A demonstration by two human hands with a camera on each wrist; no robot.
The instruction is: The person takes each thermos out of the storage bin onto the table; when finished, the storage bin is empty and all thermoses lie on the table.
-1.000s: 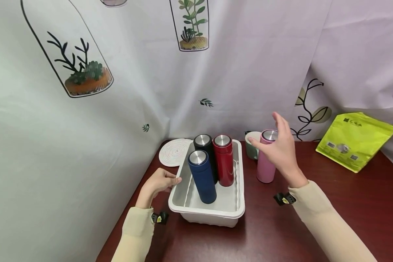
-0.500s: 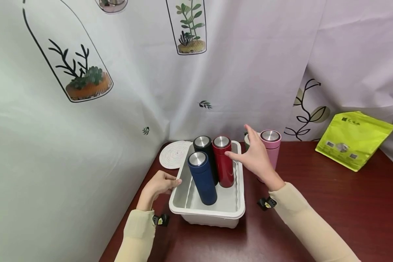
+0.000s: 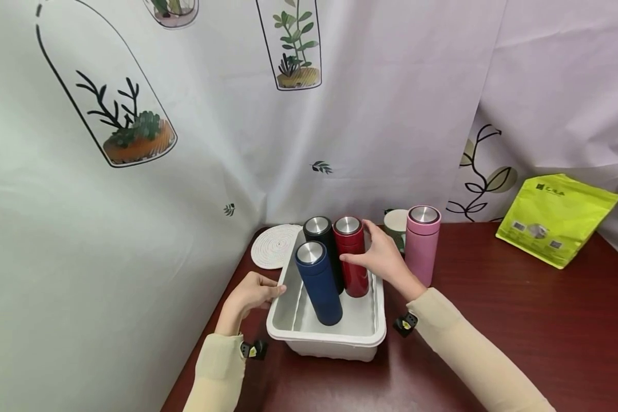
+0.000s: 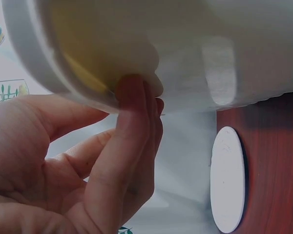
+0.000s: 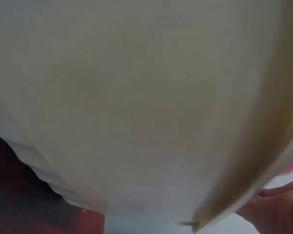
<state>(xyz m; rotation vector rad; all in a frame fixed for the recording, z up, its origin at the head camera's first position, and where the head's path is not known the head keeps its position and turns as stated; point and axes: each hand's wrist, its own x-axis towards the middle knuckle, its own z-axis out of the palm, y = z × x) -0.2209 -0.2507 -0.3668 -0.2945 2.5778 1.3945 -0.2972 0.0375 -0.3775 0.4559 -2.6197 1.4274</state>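
Observation:
A white plastic tub point(image 3: 329, 337) stands on the table, and my left hand point(image 3: 251, 293) pinches its left rim. In the left wrist view, fingers point(image 4: 129, 141) bend up under that rim, against the outer wall. Inside the tub stand a blue thermos point(image 3: 320, 286), a black thermos point(image 3: 317, 226) and a red thermos point(image 3: 353, 280), all with silver-topped lids. My right hand point(image 3: 386, 260) reaches over the tub's right side to the red thermos. Its thumb overlaps the thermos's front, and an extended finger is beside the lid. In the right wrist view, the tub wall fills most of the picture.
To the right of the tub stands a pink thermos point(image 3: 421, 252), with a green-and-white mug point(image 3: 395, 222) just behind. A round woven mat point(image 3: 274, 246) lies at back left. A lime-green pouch point(image 3: 556, 220) leans at the far right. Printed cloth point(image 3: 391, 114) borders the table.
My right hand has moved left and down from in front of the pink thermos to the red thermos. My left hand stays on the tub's rim.

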